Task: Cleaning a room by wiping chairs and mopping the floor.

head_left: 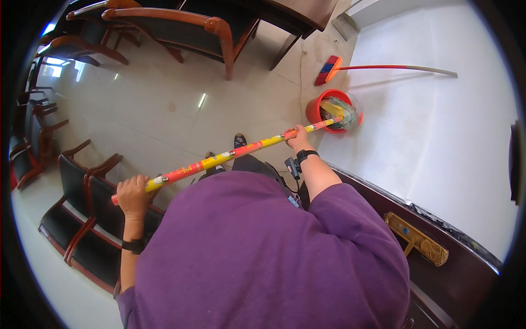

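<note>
A long pole [227,156] with a red and yellow pattern, like a mop or broom handle, slants across in front of my body. My left hand [133,196] is closed round it close to its near left end. Farther up, my right hand [297,138] grips it with bent fingers. The pole's far end reaches over a red bucket [313,111] at the right. Inside the bucket lies a crumpled heap [344,109] of yellow, pale green and whitish material. I cannot tell whether the pole is joined to this heap.
A broom [329,70] with a red handle leans on the white wall [427,120] behind the bucket. Dark chairs with wooden arms [181,33] stand far left, others [90,197] at near left. A table [301,13] is at the back. To my right is a door with a brass handle [417,239].
</note>
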`<state>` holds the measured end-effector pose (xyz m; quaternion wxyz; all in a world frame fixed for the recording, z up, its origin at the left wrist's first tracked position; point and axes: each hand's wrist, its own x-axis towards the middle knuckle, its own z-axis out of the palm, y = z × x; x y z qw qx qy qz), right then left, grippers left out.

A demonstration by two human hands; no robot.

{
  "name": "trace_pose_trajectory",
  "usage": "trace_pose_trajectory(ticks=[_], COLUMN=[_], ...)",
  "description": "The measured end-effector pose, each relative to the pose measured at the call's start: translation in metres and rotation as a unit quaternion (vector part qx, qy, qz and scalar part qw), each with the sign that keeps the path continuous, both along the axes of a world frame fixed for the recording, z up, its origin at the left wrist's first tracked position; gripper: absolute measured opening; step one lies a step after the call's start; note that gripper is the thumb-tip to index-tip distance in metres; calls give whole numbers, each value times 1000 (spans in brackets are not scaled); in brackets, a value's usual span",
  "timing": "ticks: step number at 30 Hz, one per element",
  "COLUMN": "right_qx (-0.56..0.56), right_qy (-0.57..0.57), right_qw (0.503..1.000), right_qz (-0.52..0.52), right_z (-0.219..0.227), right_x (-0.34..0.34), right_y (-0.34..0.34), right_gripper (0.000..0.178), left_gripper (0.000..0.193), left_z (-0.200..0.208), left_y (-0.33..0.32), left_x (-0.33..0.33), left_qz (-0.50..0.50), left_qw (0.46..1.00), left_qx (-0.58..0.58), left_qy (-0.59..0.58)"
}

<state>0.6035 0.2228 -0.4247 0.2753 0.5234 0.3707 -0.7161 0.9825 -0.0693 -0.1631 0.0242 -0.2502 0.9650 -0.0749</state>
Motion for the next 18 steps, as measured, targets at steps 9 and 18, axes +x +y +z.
trace_pose_trajectory(ticks=[9, 18], right_qx=[21, 7], right_qy=[-32, -47], right_qw=[999, 997], right_qz=[31, 59], right_z=[-7, 17], right_x=[-32, 4], right_y=[-4, -20], right_gripper=[13, 10], left_gripper=[18, 17], left_z=[27, -3], left_y=[-7, -31], left_x=[-57, 2], left_qz=[-14, 35], left_qw=[998, 998], left_qx=[-22, 4], left_qy=[-56, -56])
